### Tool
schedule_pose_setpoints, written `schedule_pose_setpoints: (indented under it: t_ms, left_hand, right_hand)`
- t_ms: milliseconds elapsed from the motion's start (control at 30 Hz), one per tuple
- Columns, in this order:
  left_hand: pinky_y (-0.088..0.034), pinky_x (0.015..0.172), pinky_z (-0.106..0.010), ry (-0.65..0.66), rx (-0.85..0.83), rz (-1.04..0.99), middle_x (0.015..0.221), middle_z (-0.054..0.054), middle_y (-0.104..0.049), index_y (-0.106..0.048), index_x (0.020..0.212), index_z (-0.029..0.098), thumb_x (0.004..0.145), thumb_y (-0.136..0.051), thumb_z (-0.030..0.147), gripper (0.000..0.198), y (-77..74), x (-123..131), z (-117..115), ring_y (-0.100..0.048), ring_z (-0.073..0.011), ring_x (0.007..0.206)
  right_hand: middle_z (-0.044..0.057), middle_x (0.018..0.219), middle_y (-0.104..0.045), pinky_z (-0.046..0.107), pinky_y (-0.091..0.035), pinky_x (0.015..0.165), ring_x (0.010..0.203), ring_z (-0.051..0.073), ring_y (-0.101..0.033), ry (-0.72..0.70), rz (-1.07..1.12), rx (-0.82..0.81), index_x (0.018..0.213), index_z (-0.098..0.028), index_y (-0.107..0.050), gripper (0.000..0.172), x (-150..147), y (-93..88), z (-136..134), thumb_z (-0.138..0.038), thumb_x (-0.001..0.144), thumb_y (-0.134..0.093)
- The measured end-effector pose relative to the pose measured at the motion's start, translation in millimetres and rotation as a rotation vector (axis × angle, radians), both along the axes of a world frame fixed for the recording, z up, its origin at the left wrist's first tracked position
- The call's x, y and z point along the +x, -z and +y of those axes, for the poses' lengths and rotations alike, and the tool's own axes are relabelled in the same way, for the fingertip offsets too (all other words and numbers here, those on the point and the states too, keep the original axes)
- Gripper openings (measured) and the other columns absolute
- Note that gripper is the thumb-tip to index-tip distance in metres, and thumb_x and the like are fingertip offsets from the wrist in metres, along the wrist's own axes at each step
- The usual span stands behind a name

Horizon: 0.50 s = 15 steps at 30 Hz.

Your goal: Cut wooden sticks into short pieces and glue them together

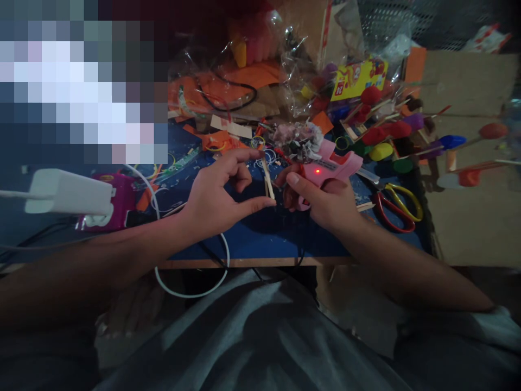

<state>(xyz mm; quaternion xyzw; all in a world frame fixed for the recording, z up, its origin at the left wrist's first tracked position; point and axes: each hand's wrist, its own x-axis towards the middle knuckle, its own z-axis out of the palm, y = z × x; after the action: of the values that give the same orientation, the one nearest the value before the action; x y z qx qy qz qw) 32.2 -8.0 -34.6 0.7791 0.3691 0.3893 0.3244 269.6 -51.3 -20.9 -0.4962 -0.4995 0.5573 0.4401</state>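
Observation:
Between the thumb and forefinger of my left hand [222, 190] are thin wooden sticks [268, 182], joined at an angle and held by their ends. My right hand [325, 198] is wrapped round a pink hot glue gun [336, 163] with a red light glowing on its side. The gun's front points left, toward the sticks, and its tip is hard to make out behind my fingers. Just beyond the gun lies a crumpled clump of silvery and pinkish material [299, 138].
Scissors [396, 209] with red and yellow handles lie right of my right hand. Several coloured balls on sticks [380, 151] crowd the back right. At left, a white charger [69, 193] sits in a magenta power socket [122, 198]. A white cable [191, 296] loops over the table edge.

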Motion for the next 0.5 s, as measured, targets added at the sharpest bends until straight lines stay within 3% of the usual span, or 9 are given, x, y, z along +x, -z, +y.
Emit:
schedule_pose_setpoints:
  t_ms: [200, 333, 500]
  left_hand:
    - [-0.049, 0.067, -0.032, 0.012, -0.034, -0.017, 0.075, 0.008, -0.059, -0.073, 0.136, 0.025, 0.081, -0.102, 0.066, 0.074, 0.5, 0, 1, -0.051, -0.0125, 0.062]
    - [-0.052, 0.069, -0.034, 0.005, -0.04, -0.051, 0.081, 0.004, -0.064, -0.073, 0.136, 0.027, 0.081, -0.1, 0.071, 0.075, 1.8, 0, 2, -0.055, -0.014, 0.066]
    - [-0.05, 0.068, -0.034, 0.048, -0.044, -0.06, 0.08, 0.005, -0.063, -0.074, 0.136, 0.027, 0.081, -0.1, 0.072, 0.076, 3.1, -1, 2, -0.055, -0.0143, 0.065]
  right_hand:
    - [0.002, 0.097, -0.078, 0.032, -0.057, 0.053, 0.058, 0.012, -0.061, 0.002, 0.064, -0.02, 0.093, -0.027, -0.063, 0.072, -3, -9.7, -4, -0.081, 0.066, -0.103]
    - [0.002, 0.1, -0.077, 0.032, -0.059, 0.056, 0.062, 0.012, -0.06, -0.036, 0.041, 0.01, 0.091, -0.027, -0.061, 0.066, -2, -10.8, -7, -0.078, 0.073, -0.1]
    - [0.001, 0.1, -0.078, 0.03, -0.06, 0.058, 0.064, 0.012, -0.062, -0.099, 0.014, 0.023, 0.091, -0.027, -0.066, 0.053, 3, -6.8, -7, -0.059, 0.076, -0.105]
